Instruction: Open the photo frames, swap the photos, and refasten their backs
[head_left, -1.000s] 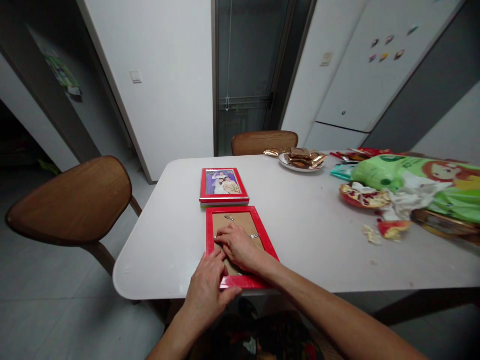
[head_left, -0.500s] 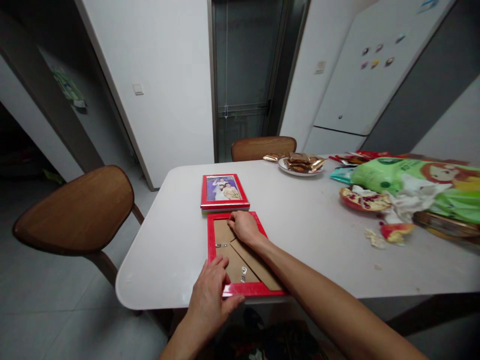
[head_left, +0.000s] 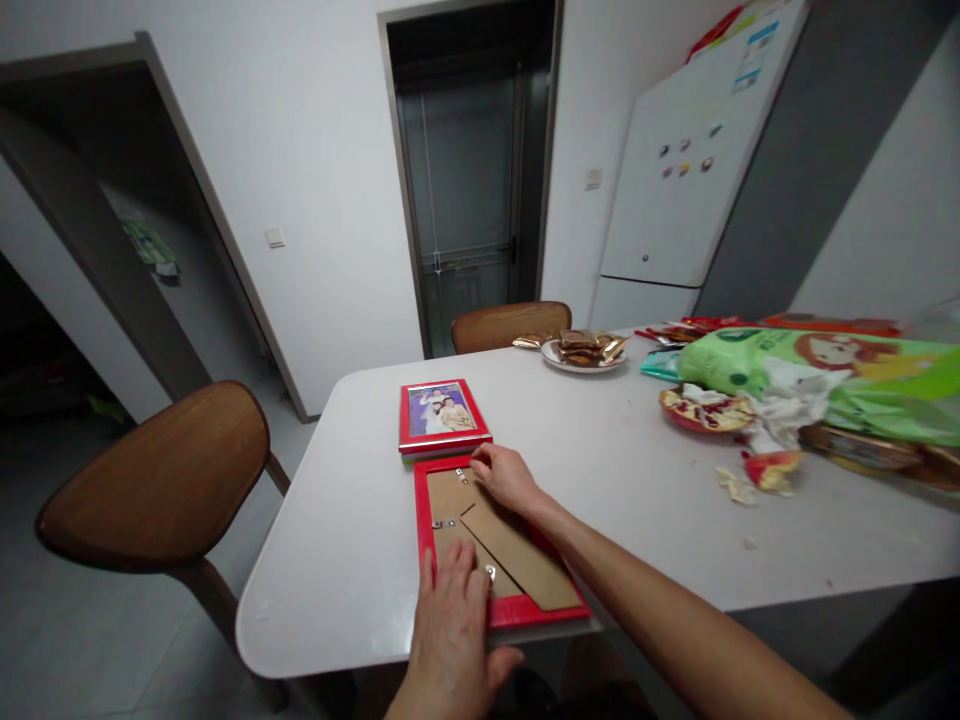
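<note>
My left hand (head_left: 456, 622) rests spread on the red rectangular picture frame (head_left: 489, 540), face-down on the white bench (head_left: 622, 490); my right hand (head_left: 511, 478), narrowed, contents indeterminable, apparently works the far silver metal clip (head_left: 461, 476), next calling for steady bracing.

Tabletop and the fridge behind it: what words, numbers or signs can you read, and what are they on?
None can be read clearly.
Green package: printing too blurred.
Blue-and-white fridge label: too small.
Red frame lying back up: no writing I can make out.
</note>
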